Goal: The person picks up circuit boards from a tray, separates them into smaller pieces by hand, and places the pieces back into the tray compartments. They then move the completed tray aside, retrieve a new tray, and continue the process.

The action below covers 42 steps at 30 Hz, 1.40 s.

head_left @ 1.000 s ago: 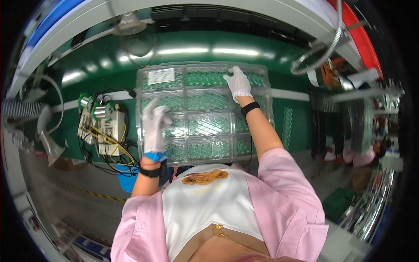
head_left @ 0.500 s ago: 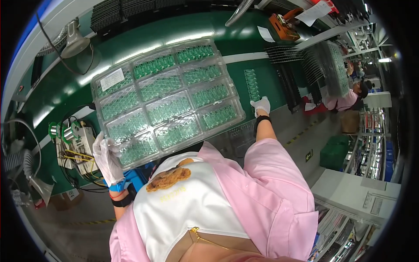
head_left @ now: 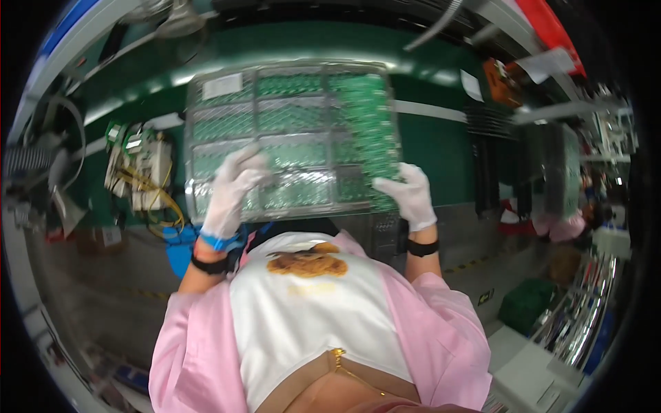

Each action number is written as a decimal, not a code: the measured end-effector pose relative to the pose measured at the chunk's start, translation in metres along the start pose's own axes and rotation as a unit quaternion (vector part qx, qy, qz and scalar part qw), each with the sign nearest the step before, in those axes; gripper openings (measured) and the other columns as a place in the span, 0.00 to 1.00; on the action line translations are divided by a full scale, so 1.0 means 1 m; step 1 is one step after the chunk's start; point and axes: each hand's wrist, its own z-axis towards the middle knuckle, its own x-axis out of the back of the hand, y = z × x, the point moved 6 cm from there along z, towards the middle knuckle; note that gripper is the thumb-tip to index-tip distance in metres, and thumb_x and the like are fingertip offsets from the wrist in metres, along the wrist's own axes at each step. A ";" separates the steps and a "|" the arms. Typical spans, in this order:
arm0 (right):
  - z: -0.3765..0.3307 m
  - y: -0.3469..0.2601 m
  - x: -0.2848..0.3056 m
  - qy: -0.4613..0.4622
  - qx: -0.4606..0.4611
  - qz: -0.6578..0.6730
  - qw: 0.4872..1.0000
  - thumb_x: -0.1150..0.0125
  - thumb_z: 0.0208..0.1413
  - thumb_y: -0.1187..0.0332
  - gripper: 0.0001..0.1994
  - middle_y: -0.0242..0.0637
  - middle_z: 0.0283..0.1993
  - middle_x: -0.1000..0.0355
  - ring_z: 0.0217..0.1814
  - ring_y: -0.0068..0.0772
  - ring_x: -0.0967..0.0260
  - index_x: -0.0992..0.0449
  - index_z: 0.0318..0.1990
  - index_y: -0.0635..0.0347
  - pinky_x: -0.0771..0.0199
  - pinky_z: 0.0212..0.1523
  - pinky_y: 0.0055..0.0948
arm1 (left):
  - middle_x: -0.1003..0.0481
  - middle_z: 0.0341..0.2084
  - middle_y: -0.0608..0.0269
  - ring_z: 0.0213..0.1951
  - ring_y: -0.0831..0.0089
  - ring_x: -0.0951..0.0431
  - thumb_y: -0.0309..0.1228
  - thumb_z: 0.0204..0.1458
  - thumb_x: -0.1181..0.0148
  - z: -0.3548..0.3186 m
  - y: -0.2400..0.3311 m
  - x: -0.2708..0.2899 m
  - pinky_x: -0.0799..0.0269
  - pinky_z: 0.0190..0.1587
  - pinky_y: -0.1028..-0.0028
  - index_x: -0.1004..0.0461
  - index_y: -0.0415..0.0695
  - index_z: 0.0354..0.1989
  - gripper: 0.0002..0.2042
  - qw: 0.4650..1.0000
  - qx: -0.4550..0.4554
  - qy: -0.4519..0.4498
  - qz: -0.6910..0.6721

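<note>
In front of me a clear plastic tray with several compartments holds rows of green circuit boards. My right hand, in a white glove, is closed on the near end of a long green circuit board strip, thumb on one side and fingers on the other. The strip is above the tray's right-hand column and blurred by motion. My left hand, also gloved, is over the tray's left part with thumb and fingers apart. Nothing shows in it. Blur hides whether it touches the tray.
A white unit with yellow cables and green spools sits left of the tray. Black racks stand to the right on the green bench. An orange device is at the back right. Another person in pink is at the far right.
My right hand has brought the strip up from the bench and left over the tray. My left hand has moved from the tray's near-left corner to above it. The view has turned.
</note>
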 end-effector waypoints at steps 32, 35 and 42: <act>0.144 -0.169 -0.341 -0.481 0.044 0.027 0.875 0.41 0.54 0.62 0.11 0.34 0.24 0.34 0.26 0.31 0.36 0.28 0.29 0.61 0.37 0.28 0.28 | 0.29 0.38 0.58 0.41 0.59 0.28 0.29 0.50 0.44 -0.010 0.018 0.185 0.32 0.40 0.65 0.25 0.52 0.39 0.08 0.899 -0.308 -0.064 0.303; 0.200 -0.144 -0.352 -0.399 0.104 -0.041 0.910 0.44 0.56 0.64 0.10 0.34 0.25 0.30 0.27 0.33 0.33 0.28 0.30 0.62 0.32 0.31 0.30 | 0.28 0.40 0.59 0.43 0.58 0.28 0.30 0.51 0.43 -0.002 0.024 0.196 0.31 0.43 0.65 0.25 0.51 0.40 0.08 0.919 -0.246 -0.027 0.306; 0.317 0.034 -0.422 -0.136 0.045 -0.458 0.877 0.43 0.53 0.67 0.08 0.42 0.28 0.28 0.31 0.30 0.27 0.28 0.35 0.63 0.28 0.28 0.25 | 0.28 0.41 0.60 0.45 0.61 0.27 0.32 0.50 0.41 0.012 0.010 0.205 0.32 0.46 0.68 0.26 0.45 0.42 0.11 0.976 -0.163 -0.011 0.143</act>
